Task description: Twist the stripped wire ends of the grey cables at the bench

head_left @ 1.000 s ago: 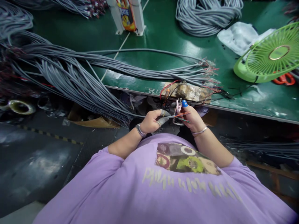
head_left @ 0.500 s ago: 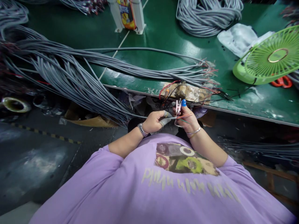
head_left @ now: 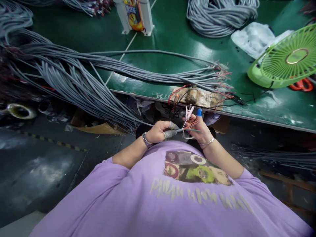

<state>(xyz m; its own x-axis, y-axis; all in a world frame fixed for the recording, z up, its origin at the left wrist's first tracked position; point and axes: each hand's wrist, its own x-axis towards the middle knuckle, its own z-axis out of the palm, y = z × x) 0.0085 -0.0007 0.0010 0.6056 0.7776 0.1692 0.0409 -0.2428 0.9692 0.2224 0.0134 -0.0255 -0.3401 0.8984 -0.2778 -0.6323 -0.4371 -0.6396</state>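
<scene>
My left hand [head_left: 158,131], with grey covers on the thumb and a finger, is closed on a grey cable [head_left: 179,130] near its stripped end. Orange, green and pale wires [head_left: 192,125] fan out from that end across my right palm. My right hand [head_left: 203,131] has a blue cover on its raised thumb. Its other fingers are curled around a small pink clip [head_left: 189,113], which looks like a clothespin; their exact grip is partly hidden. Both hands are in front of my body, just below the table edge.
A long bundle of grey cables [head_left: 138,70] lies along the green table [head_left: 170,29]. A taped block [head_left: 197,96] sits at the table's edge. To the right are a green fan [head_left: 293,56], red-handled scissors [head_left: 301,85] and a plastic bag [head_left: 253,39]. Coiled cable [head_left: 222,16] lies further back.
My right hand has shifted slightly right, its thumb lifting away from the pink clip. My left hand and the cable end have moved slightly left and down.
</scene>
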